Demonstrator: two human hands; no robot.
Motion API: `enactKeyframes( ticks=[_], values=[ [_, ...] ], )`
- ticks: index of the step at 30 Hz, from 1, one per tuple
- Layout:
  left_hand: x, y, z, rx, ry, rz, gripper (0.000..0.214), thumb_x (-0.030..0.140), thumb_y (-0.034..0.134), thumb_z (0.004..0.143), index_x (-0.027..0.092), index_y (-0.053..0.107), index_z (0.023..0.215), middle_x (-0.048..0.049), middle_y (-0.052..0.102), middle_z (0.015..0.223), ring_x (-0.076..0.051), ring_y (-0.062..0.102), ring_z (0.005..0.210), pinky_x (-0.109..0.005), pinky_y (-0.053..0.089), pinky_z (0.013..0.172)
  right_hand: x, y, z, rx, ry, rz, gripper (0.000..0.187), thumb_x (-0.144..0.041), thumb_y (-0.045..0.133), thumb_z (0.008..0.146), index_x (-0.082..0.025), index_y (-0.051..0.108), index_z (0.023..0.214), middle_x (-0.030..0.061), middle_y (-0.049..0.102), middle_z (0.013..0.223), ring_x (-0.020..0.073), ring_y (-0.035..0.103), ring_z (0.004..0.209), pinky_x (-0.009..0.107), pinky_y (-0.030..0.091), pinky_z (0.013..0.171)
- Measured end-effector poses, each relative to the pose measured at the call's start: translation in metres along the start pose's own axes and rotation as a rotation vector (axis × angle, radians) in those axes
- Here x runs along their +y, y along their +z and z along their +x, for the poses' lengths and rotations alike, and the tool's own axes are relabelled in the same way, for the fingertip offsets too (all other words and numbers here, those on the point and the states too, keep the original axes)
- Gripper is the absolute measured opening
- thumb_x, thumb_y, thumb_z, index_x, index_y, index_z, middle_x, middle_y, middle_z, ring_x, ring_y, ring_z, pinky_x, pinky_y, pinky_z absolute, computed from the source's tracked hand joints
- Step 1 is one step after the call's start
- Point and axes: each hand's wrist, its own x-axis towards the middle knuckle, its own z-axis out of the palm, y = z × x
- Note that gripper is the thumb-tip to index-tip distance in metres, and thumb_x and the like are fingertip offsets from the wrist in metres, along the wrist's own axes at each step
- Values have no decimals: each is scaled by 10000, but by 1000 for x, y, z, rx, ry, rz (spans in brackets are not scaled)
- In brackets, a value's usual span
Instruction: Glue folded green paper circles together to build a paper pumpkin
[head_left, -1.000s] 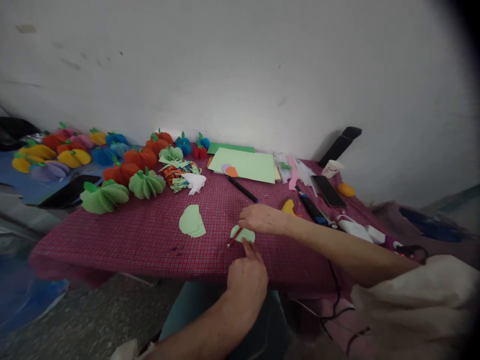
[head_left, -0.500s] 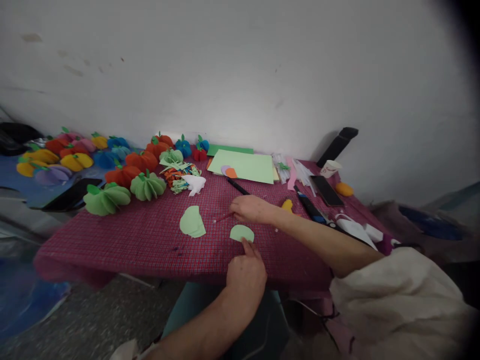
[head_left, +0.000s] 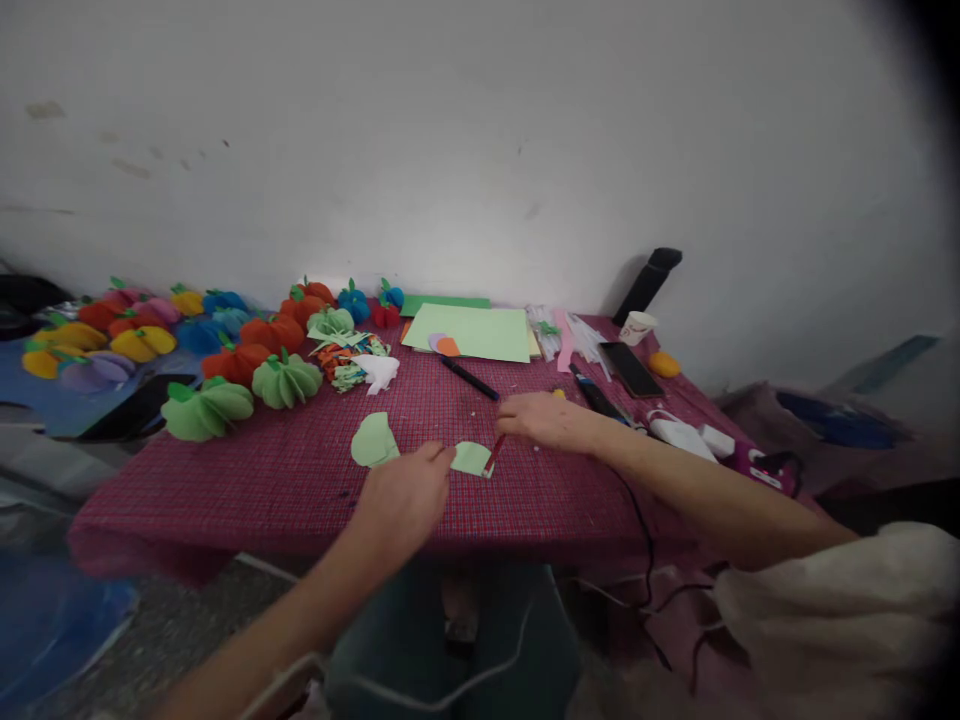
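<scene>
A light green half-round paper piece (head_left: 470,459) lies on the checked red tablecloth in front of me. My left hand (head_left: 409,495) has its thumb and forefinger closed at the paper's left edge. In my right hand (head_left: 547,422) is a thin red stick (head_left: 496,453), pinched between the fingers. Its pale tip touches the right part of the paper piece. Left of my left hand lies a small stack of green paper pieces (head_left: 373,440), partly covered by that hand. A black pen (head_left: 470,378) rests behind my hands.
Paper pumpkins (head_left: 287,381) in several colours crowd the left side. Green paper sheets (head_left: 472,332) lie at the back, near paper scraps (head_left: 349,355). On the right are a phone (head_left: 632,368), a paper cup (head_left: 638,327), a cutter knife (head_left: 598,393) and a black cable (head_left: 646,530).
My left hand has shifted left, from the paper's front edge to its left edge. The red stick has moved right, its tip passing from the cloth onto the paper piece.
</scene>
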Motion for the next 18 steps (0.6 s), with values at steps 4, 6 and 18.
enactKeyframes(
  ticks=[4,6,18],
  values=[
    [-34,8,30,-41,265,-56,395,123,349,857,211,544,1189,-51,637,1120,-155,603,966,-257,446,819,-15,9,12,-28,-96,-62,176,-175,423,923,-161,598,925,46,622,882,168,543,844,291,397,745],
    [-36,14,40,-69,321,-46,389,117,347,853,200,565,1165,-52,646,1113,-152,596,984,-253,432,834,-18,13,18,-33,-118,-80,194,-155,407,925,-154,600,913,52,625,884,175,546,849,300,397,755],
    [-22,22,48,-126,314,60,292,132,361,848,119,653,858,-114,657,834,-198,614,777,-296,440,687,-21,30,16,-55,-202,-86,158,-119,436,902,-156,587,876,49,623,818,172,543,790,300,403,758]
  ],
)
